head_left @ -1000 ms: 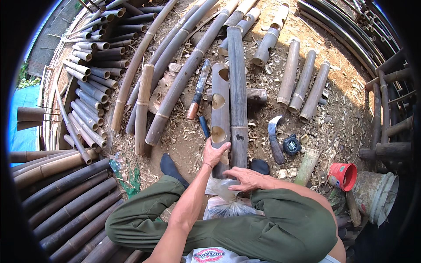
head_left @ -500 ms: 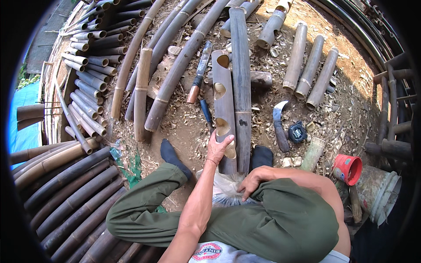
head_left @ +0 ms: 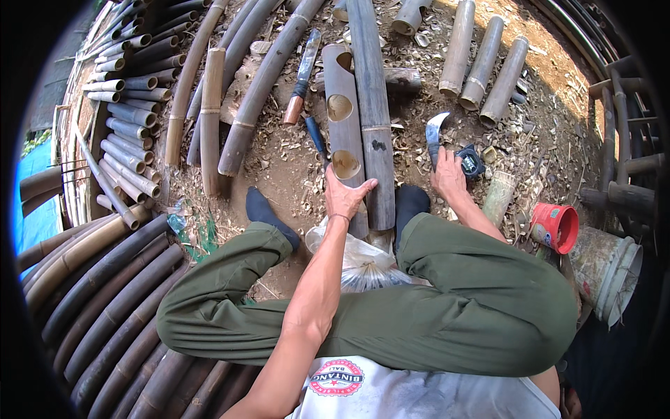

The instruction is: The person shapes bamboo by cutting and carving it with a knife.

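My left hand [head_left: 343, 197] is closed round the near part of a bamboo tube [head_left: 346, 129] that has rounded openings cut along its upper side. Right beside that tube lies a longer grey bamboo pole [head_left: 377, 159]. Both rest across a short bamboo crosspiece [head_left: 403, 79]. Over to the right, my right hand [head_left: 449, 176] has its fingers round the dark handle of a curved knife [head_left: 435, 130], whose hooked blade points away from me. A black tape measure [head_left: 470, 162] lies just beside those fingers. A clear plastic bag [head_left: 373, 269] sits between my legs.
Left of the tube lie a long knife [head_left: 304, 77] and a blue-handled tool [head_left: 315, 136]. Three bamboo pieces [head_left: 481, 64] lie at the far right. A red bucket [head_left: 555, 227] and a whitish bucket [head_left: 608, 276] stand near right. Stacked bamboo [head_left: 105, 279] fills the left.
My right hand has left my right knee and reached forward to the curved knife's handle. My left hand stays on the cut tube. The whole view has shifted slightly.
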`<state>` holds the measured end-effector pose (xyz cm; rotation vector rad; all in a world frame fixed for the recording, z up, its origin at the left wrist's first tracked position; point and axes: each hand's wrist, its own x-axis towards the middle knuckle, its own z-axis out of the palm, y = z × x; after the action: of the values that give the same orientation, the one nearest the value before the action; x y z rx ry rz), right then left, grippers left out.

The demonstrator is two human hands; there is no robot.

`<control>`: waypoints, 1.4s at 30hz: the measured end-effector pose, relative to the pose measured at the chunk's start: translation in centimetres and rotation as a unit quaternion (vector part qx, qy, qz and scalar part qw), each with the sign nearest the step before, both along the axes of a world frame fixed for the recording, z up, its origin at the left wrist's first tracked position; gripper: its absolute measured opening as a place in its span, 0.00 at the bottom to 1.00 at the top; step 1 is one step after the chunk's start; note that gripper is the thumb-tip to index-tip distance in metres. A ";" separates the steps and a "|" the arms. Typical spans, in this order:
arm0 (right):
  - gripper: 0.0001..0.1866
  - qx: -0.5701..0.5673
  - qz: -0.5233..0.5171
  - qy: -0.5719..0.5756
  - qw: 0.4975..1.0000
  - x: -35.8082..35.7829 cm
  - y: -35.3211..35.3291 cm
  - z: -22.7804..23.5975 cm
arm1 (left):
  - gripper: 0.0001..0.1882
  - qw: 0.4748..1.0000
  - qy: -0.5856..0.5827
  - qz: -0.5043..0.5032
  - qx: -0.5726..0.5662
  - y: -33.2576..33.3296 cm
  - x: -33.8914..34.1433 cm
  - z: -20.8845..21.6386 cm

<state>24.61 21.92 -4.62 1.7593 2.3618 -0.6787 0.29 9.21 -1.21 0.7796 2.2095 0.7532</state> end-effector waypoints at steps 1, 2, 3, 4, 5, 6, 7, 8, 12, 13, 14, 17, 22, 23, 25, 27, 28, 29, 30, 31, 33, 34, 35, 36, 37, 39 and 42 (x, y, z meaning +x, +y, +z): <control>0.40 -0.002 -0.006 0.004 1.000 0.0 0.4 -0.2 | 0.64 1.000 -0.012 -0.007 0.006 0.8 -0.3 0.1; 0.40 -0.003 -0.014 0.008 1.000 0.3 0.4 -0.3 | 0.64 1.000 0.002 -0.010 0.012 1.2 -0.2 -0.4; 0.41 -0.039 -0.038 0.019 0.998 -0.8 0.5 1.7 | 0.64 1.000 0.026 -0.006 0.017 1.1 -1.0 -1.3; 0.39 -0.024 -0.066 0.038 0.997 -0.9 0.4 3.3 | 0.64 0.999 0.042 -0.007 0.019 1.1 -1.1 -1.5; 0.36 -0.045 -0.083 0.075 0.993 -0.3 0.7 3.9 | 0.62 0.999 0.040 -0.001 0.008 1.0 -1.2 -1.7; 0.34 -0.062 -0.104 0.109 0.987 0.7 0.9 4.8 | 0.62 0.999 0.030 -0.005 0.022 1.1 -1.0 -1.9; 0.33 -0.094 -0.116 0.168 0.974 0.7 0.5 7.0 | 0.61 0.999 0.026 -0.003 0.030 0.7 -1.5 -2.3; 0.35 -0.120 -0.096 0.153 0.976 0.3 0.0 10.4 | 0.60 0.999 0.022 -0.002 0.040 0.4 -2.0 -2.5; 0.31 -0.047 -0.099 0.305 0.946 4.8 -0.5 11.5 | 0.66 1.000 -0.004 -0.005 0.007 1.1 -1.1 -1.8; 0.30 -0.062 -0.114 0.343 0.930 5.1 -0.5 12.5 | 0.66 1.000 0.005 -0.002 0.010 1.0 -1.1 -1.9; 0.29 -0.076 -0.129 0.382 0.912 5.5 -0.6 13.6 | 0.66 1.000 0.006 0.000 0.003 0.9 -0.9 -2.0; 0.26 -0.009 -0.136 0.352 0.926 6.1 -1.2 15.6 | 0.67 1.000 0.011 0.000 -0.005 0.8 -0.7 -1.7; 0.26 0.002 -0.129 0.370 0.920 7.4 -1.8 15.7 | 0.67 1.000 0.026 0.001 -0.011 0.9 -0.9 -1.7; 0.26 -0.002 -0.137 0.370 0.919 7.4 -2.1 15.6 | 0.67 1.000 0.028 0.001 -0.009 0.9 -1.0 -1.7; 0.26 -0.009 -0.152 0.370 0.917 7.5 -2.5 15.6 | 0.67 0.999 0.042 0.002 -0.007 1.0 -0.8 -1.9; 0.26 -0.005 -0.150 0.377 0.914 7.4 -2.5 15.5 | 0.67 0.999 0.034 -0.006 -0.010 0.9 -0.7 -1.8; 0.25 -0.011 -0.153 0.379 0.912 7.4 -2.4 15.5 | 0.67 0.999 0.031 -0.010 -0.013 0.8 -0.6 -1.6; 0.25 -0.016 -0.155 0.382 0.911 7.5 -2.3 15.6 | 0.66 0.999 0.034 -0.007 -0.013 0.9 -0.5 -1.5; 0.24 -0.024 -0.156 0.385 0.909 7.2 -2.4 15.7 | 0.66 0.999 0.038 -0.004 -0.016 0.9 -0.5 -1.2; 0.23 -0.032 -0.166 0.412 0.895 6.7 -2.5 15.5 | 0.66 0.999 0.043 0.000 -0.017 0.8 -0.4 -1.0; 0.21 -0.046 -0.184 0.465 0.865 6.0 -2.8 14.9 | 0.66 0.999 0.039 0.003 -0.028 0.9 -0.1 -0.3; 0.21 -0.050 -0.198 0.470 0.859 6.0 -2.7 14.2 | 0.67 0.999 0.036 0.004 -0.032 0.8 -0.1 0.0; 0.20 -0.054 -0.210 0.475 0.853 6.0 -2.5 13.4 | 0.67 0.999 0.043 0.005 -0.013 0.6 -0.1 -0.4; 0.20 -0.060 -0.221 0.481 0.846 5.5 -2.2 13.1 | 0.68 0.999 0.052 0.009 0.005 0.2 -0.4 -0.8; 0.19 -0.076 -0.221 0.446 0.864 5.3 -2.0 13.2 | 0.68 0.998 0.062 0.013 0.022 -0.2 -0.7 -1.1; 0.19 -0.107 -0.234 0.441 0.860 4.9 -2.2 12.4 | 0.67 0.992 0.114 0.030 -0.047 -2.1 -0.6 -1.4; 0.19 -0.121 -0.253 0.453 0.846 4.9 -2.6 10.5 | 0.42 0.950 0.271 -0.147 -0.048 -4.6 0.7 1.9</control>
<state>29.49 19.30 5.91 2.2598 1.9985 -2.1910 0.99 4.56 0.73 1.3544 2.4914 0.2994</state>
